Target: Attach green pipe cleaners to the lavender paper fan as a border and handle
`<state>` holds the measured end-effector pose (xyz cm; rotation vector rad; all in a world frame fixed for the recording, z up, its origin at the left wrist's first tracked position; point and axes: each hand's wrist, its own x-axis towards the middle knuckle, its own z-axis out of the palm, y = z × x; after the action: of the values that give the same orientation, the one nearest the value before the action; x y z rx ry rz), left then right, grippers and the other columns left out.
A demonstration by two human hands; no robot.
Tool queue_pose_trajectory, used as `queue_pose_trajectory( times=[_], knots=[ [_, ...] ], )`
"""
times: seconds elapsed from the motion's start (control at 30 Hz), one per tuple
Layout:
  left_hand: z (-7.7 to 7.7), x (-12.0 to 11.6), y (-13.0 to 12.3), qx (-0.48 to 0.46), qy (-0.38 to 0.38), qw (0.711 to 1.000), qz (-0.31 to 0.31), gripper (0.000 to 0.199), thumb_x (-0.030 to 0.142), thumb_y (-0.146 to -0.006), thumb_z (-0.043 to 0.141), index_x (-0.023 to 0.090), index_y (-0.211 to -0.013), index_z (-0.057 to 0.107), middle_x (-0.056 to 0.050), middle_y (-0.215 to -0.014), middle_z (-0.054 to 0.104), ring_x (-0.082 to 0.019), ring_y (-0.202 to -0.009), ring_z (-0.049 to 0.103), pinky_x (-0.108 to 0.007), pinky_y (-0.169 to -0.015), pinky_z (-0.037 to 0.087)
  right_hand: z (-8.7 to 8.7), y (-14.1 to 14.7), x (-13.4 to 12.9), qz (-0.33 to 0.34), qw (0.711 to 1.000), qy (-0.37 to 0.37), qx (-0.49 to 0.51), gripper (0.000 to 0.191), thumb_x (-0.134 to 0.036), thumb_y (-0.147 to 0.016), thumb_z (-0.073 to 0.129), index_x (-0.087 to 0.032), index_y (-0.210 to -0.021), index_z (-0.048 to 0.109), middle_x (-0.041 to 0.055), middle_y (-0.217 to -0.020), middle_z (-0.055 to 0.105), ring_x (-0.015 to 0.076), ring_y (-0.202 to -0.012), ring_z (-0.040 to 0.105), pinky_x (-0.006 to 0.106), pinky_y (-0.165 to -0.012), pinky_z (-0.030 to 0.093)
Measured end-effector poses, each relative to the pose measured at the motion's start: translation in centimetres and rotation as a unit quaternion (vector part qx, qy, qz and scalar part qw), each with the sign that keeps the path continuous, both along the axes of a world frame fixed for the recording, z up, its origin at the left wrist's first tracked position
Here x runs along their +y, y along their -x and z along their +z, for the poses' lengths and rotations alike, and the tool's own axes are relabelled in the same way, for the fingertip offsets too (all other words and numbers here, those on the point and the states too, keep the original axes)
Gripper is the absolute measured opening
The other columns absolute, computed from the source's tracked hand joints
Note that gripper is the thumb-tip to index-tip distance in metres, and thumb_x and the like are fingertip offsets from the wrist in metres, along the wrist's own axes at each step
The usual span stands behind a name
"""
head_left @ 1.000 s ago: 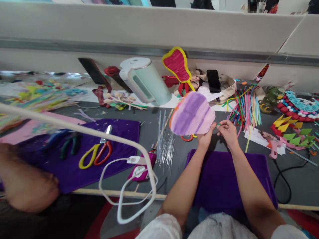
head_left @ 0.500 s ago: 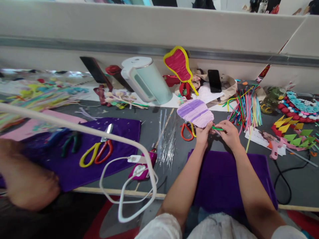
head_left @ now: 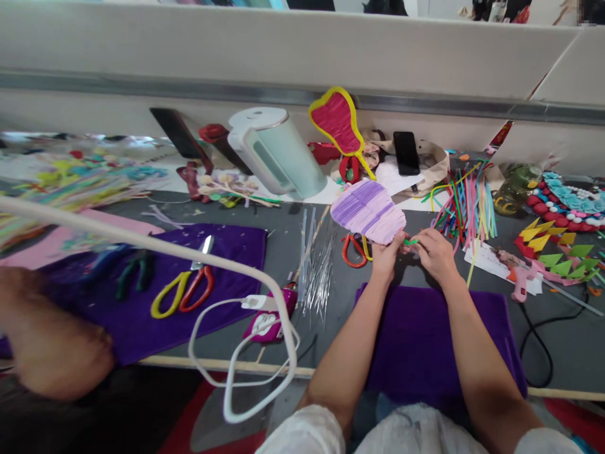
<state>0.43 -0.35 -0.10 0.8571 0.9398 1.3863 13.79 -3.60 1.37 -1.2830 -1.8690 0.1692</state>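
Observation:
A purple-and-lilac striped fan-shaped piece (head_left: 368, 211) is raised over the grey table, its lower end at my left hand (head_left: 386, 255). The fingers of that hand are closed around this end. A short green strip (head_left: 411, 242) spans the gap between both hands. My right hand (head_left: 433, 252) pinches its right end between thumb and fingers. Just left of my left hand lie scissors (head_left: 354, 250) with red and yellow handles, partly covered by the striped piece. Below my wrists is a folded purple cloth (head_left: 435, 340).
A pale kettle (head_left: 283, 151) and a red fan with yellow edging (head_left: 336, 123) stand behind. Metal wires (head_left: 317, 271) lie left, pipe cleaners (head_left: 467, 208) and a pink glue gun (head_left: 520, 280) right. A white cable (head_left: 227, 258) arches across the left. Another person's arm (head_left: 57, 340) rests there.
The striped piece has tilted and shifted slightly up and left. Less of the green strip shows between my fingers. My hands stay in nearly the same place.

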Motion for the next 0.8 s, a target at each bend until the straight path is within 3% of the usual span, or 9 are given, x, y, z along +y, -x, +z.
queue_pose_trajectory(
  times=[0.17, 0.3, 0.37, 0.43, 0.57, 0.67, 0.73, 0.8],
  knots=[
    [-0.3, -0.2, -0.3, 0.061, -0.048, 0.996, 0.044, 0.036, 0.044, -0.067, 0.080, 0.012, -0.081, 0.073, -0.006, -0.067, 0.070, -0.016, -0.054, 0.065, -0.028, -0.053, 0.054, 0.2, 0.9, 0.0, -0.068, 0.994, 0.063, 0.066, 0.018, -0.024, -0.088, 0.052, -0.021, -0.073, 0.061, 0.0030, -0.073, 0.059, 0.0177, -0.071, 0.055, 0.029, -0.066, 0.042],
    [-1.2, -0.4, -0.3, 0.141, -0.101, 0.982, 0.069, 0.035, 0.048, -0.072, 0.075, 0.015, -0.086, 0.075, -0.011, -0.087, 0.075, -0.023, -0.079, 0.071, -0.041, -0.079, 0.058, 0.2, 1.4, 0.2, -0.103, 0.963, 0.142, 0.206, 0.020, -0.032, -0.079, 0.057, -0.021, -0.063, 0.055, -0.0026, -0.058, 0.051, 0.0131, -0.054, 0.045, 0.027, -0.054, 0.035],
    [-1.6, -0.5, -0.3, 0.183, -0.127, 0.972, 0.073, 0.034, 0.048, -0.073, 0.074, 0.017, -0.086, 0.075, -0.011, -0.090, 0.075, -0.025, -0.088, 0.071, -0.046, -0.092, 0.054, 0.1, 1.7, 0.4, -0.099, 0.930, 0.176, 0.306, 0.022, -0.035, -0.074, 0.060, -0.021, -0.059, 0.053, -0.0037, -0.054, 0.050, 0.0114, -0.051, 0.043, 0.025, -0.050, 0.034],
    [-2.0, -0.6, -0.3, 0.205, -0.148, 0.964, 0.081, 0.035, 0.051, -0.073, 0.074, 0.018, -0.085, 0.075, -0.011, -0.089, 0.076, -0.026, -0.090, 0.071, -0.048, -0.098, 0.050, 0.1, 2.1, 0.5, -0.090, 0.880, 0.218, 0.412, 0.021, -0.035, -0.068, 0.063, -0.020, -0.057, 0.053, -0.0043, -0.052, 0.050, 0.0096, -0.047, 0.040, 0.023, -0.044, 0.031],
    [-2.1, -0.8, -0.6, 0.206, -0.155, 0.960, 0.105, 0.036, 0.052, -0.072, 0.075, 0.019, -0.086, 0.075, -0.011, -0.091, 0.076, -0.026, -0.089, 0.071, -0.048, -0.100, 0.050, 0.4, 3.1, 0.5, -0.072, 0.773, 0.275, 0.567, 0.022, -0.033, -0.060, 0.069, -0.019, -0.057, 0.053, -0.0038, -0.052, 0.053, 0.0064, -0.043, 0.039, 0.019, -0.037, 0.026],
    [-1.9, -0.8, -0.7, 0.179, -0.129, 0.968, 0.121, 0.030, 0.045, -0.074, 0.076, 0.018, -0.088, 0.075, -0.011, -0.092, 0.076, -0.026, -0.090, 0.071, -0.046, -0.098, 0.051, 0.6, 3.6, 0.5, -0.067, 0.728, 0.289, 0.618, 0.026, -0.034, -0.057, 0.073, -0.018, -0.058, 0.054, -0.0037, -0.052, 0.054, 0.0054, -0.042, 0.040, 0.018, -0.036, 0.030],
    [-1.7, -0.8, -0.8, 0.162, -0.116, 0.972, 0.127, 0.029, 0.042, -0.074, 0.076, 0.017, -0.087, 0.075, -0.011, -0.091, 0.075, -0.025, -0.090, 0.071, -0.044, -0.096, 0.052, 0.6, 3.7, 0.4, -0.062, 0.727, 0.290, 0.619, 0.028, -0.037, -0.057, 0.075, -0.018, -0.061, 0.055, -0.0025, -0.054, 0.057, 0.0060, -0.043, 0.043, 0.018, -0.036, 0.033],
    [-1.7, -0.7, -0.8, 0.146, -0.098, 0.975, 0.134, 0.030, 0.042, -0.075, 0.075, 0.016, -0.088, 0.075, -0.011, -0.091, 0.075, -0.023, -0.086, 0.071, -0.042, -0.092, 0.055, 0.5, 3.6, 0.4, -0.058, 0.761, 0.269, 0.587, 0.029, -0.040, -0.061, 0.075, -0.018, -0.066, 0.057, -0.0005, -0.058, 0.062, 0.0075, -0.044, 0.047, 0.018, -0.036, 0.035]
  ],
)
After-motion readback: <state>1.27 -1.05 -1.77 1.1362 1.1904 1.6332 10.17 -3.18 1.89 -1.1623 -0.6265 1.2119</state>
